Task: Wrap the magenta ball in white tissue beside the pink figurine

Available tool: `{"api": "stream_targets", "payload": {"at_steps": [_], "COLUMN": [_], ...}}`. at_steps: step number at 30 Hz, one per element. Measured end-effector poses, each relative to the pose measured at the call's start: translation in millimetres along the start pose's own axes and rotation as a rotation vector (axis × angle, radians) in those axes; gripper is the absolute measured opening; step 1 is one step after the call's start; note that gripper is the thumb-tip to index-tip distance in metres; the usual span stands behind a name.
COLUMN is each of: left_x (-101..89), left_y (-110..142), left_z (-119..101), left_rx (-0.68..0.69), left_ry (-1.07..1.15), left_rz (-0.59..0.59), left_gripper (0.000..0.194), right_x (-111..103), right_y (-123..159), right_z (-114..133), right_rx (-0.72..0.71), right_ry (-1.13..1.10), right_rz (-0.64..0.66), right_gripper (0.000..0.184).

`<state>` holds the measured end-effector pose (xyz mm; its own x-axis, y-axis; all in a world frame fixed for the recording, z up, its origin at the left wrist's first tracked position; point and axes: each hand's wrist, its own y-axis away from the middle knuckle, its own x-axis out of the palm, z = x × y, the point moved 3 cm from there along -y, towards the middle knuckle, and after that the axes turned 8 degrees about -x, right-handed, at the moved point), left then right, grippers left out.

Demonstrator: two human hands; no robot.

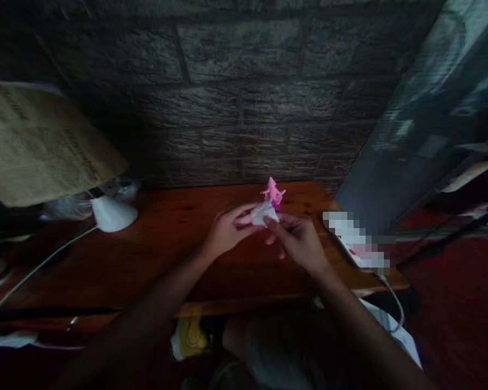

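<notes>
**Both hands pinching a small white folded piece over the desk**

Grip: left hand (228, 230) and right hand (299, 241) meet on a small white paper piece (263, 213), fingers closed on it from either side. Left pinches its left edge, the right fingertips (273, 223) sit on its lower right corner. Both are shut on it, no visible gap. How far the thumbs wrap underneath I can't tell; the frame is dark and the piece is small.

Location: the white piece is held just above the wooden desk (179, 244), toward its back-centre. A pink folded paper figure (273, 192) sits just behind and above the piece, touching or nearly so. Can't tell whether it is joined to it or standing on the desk.

Handling, my read: thin paper, very light, soft, creases easily. It won't slip, but it will crush or tear under a hard squeeze. Best held at edges and corners with fingertips, as now, keeping off the pink figure's thin points.

Pose: both forearms come in low from the near desk edge and converge. Wrists roughly level, palms turned toward each other, hands clear of the desk surface or barely resting.

Around the desk: white lamp head (113, 213) at its left rear with a cable trailing off left, tan sack (36, 141) above that, brick-pattern wall (244, 97) behind, blurred-out white item (355, 238) on the right end.
</notes>
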<state>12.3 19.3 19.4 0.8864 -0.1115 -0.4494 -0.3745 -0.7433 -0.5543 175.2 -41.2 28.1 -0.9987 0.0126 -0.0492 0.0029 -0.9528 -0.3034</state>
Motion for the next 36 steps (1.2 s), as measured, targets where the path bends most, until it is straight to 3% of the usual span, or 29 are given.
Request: {"api": "stream_targets", "payload": {"at_steps": [6,11,14,17,20,23,31,36], "left_x": [0.1,2.4,0.9,0.5,2.7,5.1,5.9,6.9], "left_y": [1,-1,-4,-6,-4,-2,-2,-3], "left_z": [-1,9,16,16,15,17,18,20], "left_rx": [-0.009,-0.114,-0.191,-0.206,-0.205,-0.233,-0.231,-0.24], "left_ry": [0.029,0.16,0.291,0.394,0.45,0.468,0.488,0.507], "left_rz": [0.019,0.014,-0.04,-0.014,0.064,0.105,0.158,0.138], "left_gripper": [0.047,0.047,0.05,0.058,0.062,0.057,0.054,0.054], "right_x": [-6,-10,-20,-30,-34,-32,-31,-33], "right_y": [4,6,7,5,1,1,4,4], "right_z": [2,8,14,17,13,9,14,16], "right_rx": [-0.051,-0.053,-0.173,-0.31,-0.338,-0.343,-0.425,-0.393], "right_ry": [0.052,0.021,0.025,0.058,0.105,0.161,0.274,0.263], "right_rz": [-0.081,-0.182,-0.324,-0.409,-0.332,-0.238,-0.177,-0.109], "right_gripper": [0.034,0.035,0.029,0.022,0.032,0.03,0.03,0.024]}}
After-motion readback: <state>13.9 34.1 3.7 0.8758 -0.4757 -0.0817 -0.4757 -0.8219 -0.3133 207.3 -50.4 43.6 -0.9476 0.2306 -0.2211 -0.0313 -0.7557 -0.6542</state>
